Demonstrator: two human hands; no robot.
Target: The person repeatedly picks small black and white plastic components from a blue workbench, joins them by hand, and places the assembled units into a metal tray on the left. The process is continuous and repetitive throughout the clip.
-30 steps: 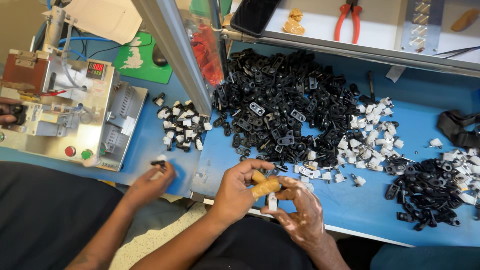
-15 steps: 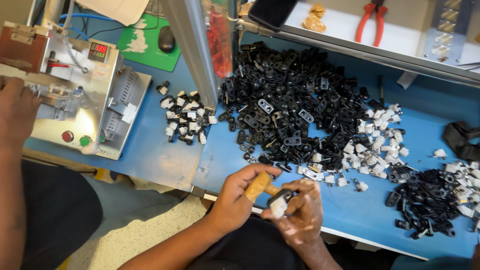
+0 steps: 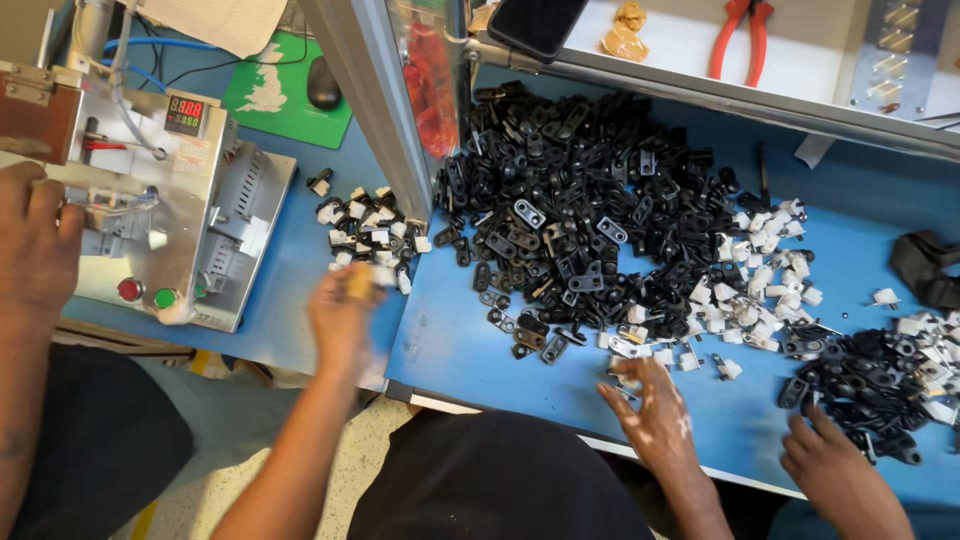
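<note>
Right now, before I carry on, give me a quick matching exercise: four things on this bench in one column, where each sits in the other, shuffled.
Things:
1. red-handled pliers
2. big pile of black clips
3. small heap of white pieces
4. red and green buttons

Places:
A. on the blue mat, centre, beyond the right hand
B. on the front of the metal machine at left
C. on the white shelf at top right
D. just beyond the left hand, beside the slanted metal post

Pairs: 1-C, 2-A, 3-D, 4-B

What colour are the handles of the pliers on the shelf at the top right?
Red-orange, on the pliers lying on the white shelf, seen in the head view.
</note>
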